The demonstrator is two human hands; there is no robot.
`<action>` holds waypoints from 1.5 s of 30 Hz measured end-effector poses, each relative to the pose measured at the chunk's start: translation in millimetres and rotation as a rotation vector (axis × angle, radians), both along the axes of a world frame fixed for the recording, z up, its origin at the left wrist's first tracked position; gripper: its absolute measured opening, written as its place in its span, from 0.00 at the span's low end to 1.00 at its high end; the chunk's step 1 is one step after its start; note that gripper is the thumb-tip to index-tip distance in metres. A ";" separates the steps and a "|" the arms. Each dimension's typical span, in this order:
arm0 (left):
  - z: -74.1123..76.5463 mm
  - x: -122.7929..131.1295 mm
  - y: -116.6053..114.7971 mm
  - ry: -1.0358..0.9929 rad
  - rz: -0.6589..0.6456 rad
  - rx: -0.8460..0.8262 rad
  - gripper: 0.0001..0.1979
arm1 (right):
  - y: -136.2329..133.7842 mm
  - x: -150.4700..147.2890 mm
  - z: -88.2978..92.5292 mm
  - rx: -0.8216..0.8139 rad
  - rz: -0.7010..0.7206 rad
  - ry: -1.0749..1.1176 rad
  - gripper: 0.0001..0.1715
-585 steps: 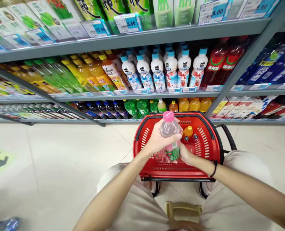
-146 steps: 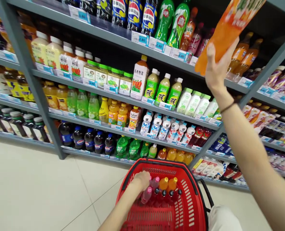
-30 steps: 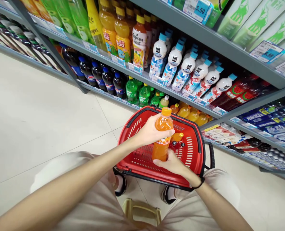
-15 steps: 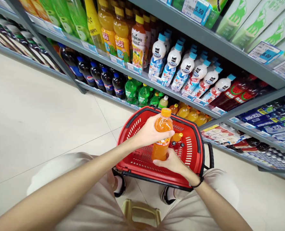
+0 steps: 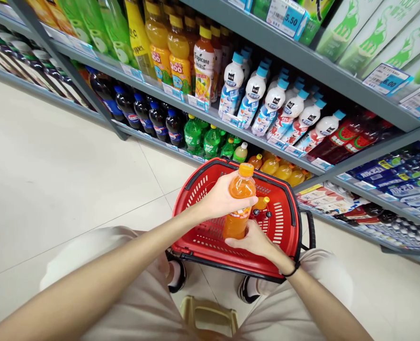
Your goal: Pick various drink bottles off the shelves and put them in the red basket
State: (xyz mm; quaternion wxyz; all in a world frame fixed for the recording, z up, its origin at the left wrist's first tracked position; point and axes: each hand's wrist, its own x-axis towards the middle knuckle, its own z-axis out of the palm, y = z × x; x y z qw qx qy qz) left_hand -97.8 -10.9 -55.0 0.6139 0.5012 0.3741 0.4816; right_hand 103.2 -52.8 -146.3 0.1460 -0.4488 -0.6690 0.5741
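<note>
Left hand (image 5: 221, 198) and right hand (image 5: 255, 239) clamped on one orange bottle (image 5: 237, 223), frame centre, one red basket (image 5: 290, 239) beneath, two black caps (image 5: 268, 214) inside.

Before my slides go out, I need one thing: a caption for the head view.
Left hand and right hand hold an orange-capped bottle at a red basket, facing shelves of drinks.

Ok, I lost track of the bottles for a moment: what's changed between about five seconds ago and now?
The orange bottle has come down from upper-shelf height to above the red basket. The left hand has left the pink-capped bottles to grip the orange one's upper part; the right hand, alone on it then, now holds its lower end. The basket still stands before the shelves.
</note>
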 end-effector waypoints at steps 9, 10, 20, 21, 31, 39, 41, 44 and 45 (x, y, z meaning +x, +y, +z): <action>-6.1 0.1 -0.8 0.021 0.004 0.034 0.25 | -2.4 -3.4 13.8 0.111 0.065 -0.095 0.20; -6.6 0.2 -0.8 0.017 0.001 0.035 0.25 | -2.3 -3.4 14.3 0.119 0.072 -0.094 0.20; 5.1 5.7 -10.4 0.125 -0.016 0.091 0.25 | -0.9 -0.4 10.6 0.172 0.091 -0.099 0.18; 6.3 6.2 -11.3 0.140 -0.015 0.100 0.25 | -1.1 -0.3 10.0 0.177 0.090 -0.101 0.18; 7.1 4.6 -13.1 0.177 0.001 0.096 0.26 | -1.1 -0.8 8.5 0.173 0.086 -0.121 0.20; 5.0 3.0 -10.1 0.125 -0.006 0.075 0.25 | -1.0 1.5 6.5 0.137 0.093 -0.108 0.20; 3.6 3.0 -9.1 0.108 0.014 0.067 0.25 | -0.8 1.7 7.8 0.124 0.091 -0.105 0.19; 1.0 3.2 -7.5 0.062 0.036 0.051 0.26 | -0.5 0.7 12.2 0.110 0.094 -0.083 0.17; 0.3 3.2 -7.1 0.044 0.036 0.051 0.26 | -0.4 0.2 13.8 0.107 0.098 -0.072 0.17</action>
